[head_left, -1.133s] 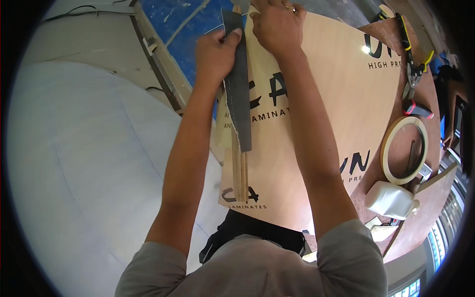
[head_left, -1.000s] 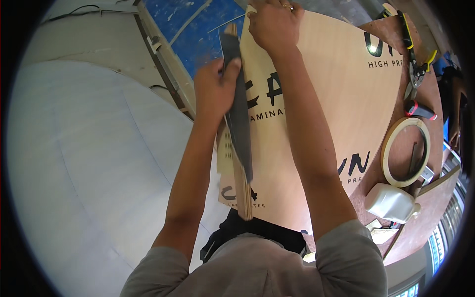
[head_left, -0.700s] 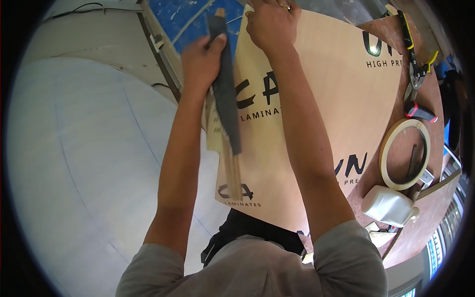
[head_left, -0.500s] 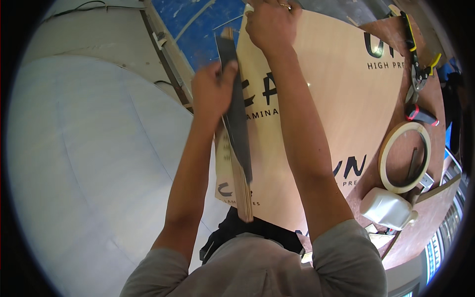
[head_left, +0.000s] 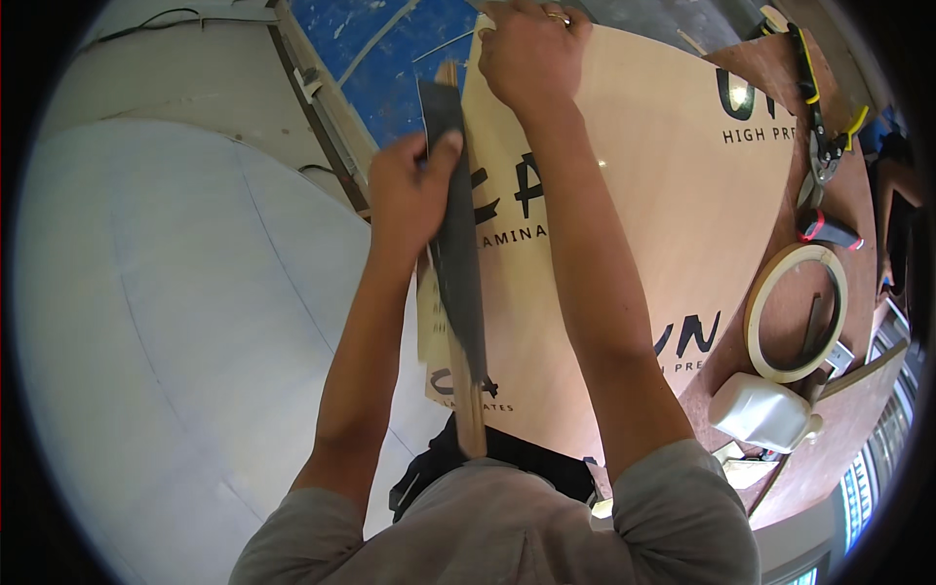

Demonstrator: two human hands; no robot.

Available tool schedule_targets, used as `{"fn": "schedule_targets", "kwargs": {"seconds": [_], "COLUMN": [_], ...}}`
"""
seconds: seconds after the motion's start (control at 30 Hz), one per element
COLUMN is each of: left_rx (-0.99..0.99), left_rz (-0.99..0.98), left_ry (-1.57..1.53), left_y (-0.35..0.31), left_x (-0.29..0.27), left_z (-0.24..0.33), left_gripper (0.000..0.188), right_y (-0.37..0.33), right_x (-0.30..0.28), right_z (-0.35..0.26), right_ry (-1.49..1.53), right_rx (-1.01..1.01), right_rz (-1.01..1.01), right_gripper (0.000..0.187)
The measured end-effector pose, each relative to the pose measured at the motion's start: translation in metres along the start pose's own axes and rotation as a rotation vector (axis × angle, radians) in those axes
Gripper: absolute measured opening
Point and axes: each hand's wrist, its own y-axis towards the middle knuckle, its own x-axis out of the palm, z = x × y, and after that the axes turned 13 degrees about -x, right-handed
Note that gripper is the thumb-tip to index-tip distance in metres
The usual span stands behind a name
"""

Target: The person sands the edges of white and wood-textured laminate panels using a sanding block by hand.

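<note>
My left hand (head_left: 409,200) is closed around a long dark grey strip (head_left: 460,244), its thumb lying on top. Beneath that strip runs a narrow wooden batten (head_left: 471,419), whose ends stick out past it at top and bottom; the fingers seem to wrap both. They lie along the left side of a pale wood-coloured laminate sheet (head_left: 673,224) with black print. At the sheet's far edge my right hand (head_left: 534,58) grips it, fingers curled over the rim. Some fingertips of both hands are hidden.
Snips (head_left: 824,164), a red-and-black handled tool (head_left: 831,230), a tape roll (head_left: 755,317) and a white plastic bottle (head_left: 759,409) lie on the brown board at right. A large pale curved panel (head_left: 195,312) fills the left. Another person's arm (head_left: 889,205) shows far right.
My left hand has shifted slightly left and toward me, with the dark strip and batten sliding nearer my body. My right hand stays at the sheet's far edge.
</note>
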Motion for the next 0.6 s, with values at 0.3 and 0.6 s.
{"fn": "schedule_targets", "kwargs": {"seconds": [0.3,0.6], "left_rx": [-0.13,-0.131], "left_rz": [-0.13,-0.107], "left_ry": [-0.216,-0.231], "left_y": [0.071,-0.011], "left_x": [-0.008,-0.023], "left_z": [0.013,-0.01], "left_gripper": [0.043,0.045], "right_y": [-0.007,-0.006], "right_x": [0.0,0.001], "right_z": [-0.008,-0.002], "right_ry": [-0.052,-0.026], "right_rx": [-0.08,-0.06], "right_rz": [0.076,0.086], "right_gripper": [0.029,0.036]}}
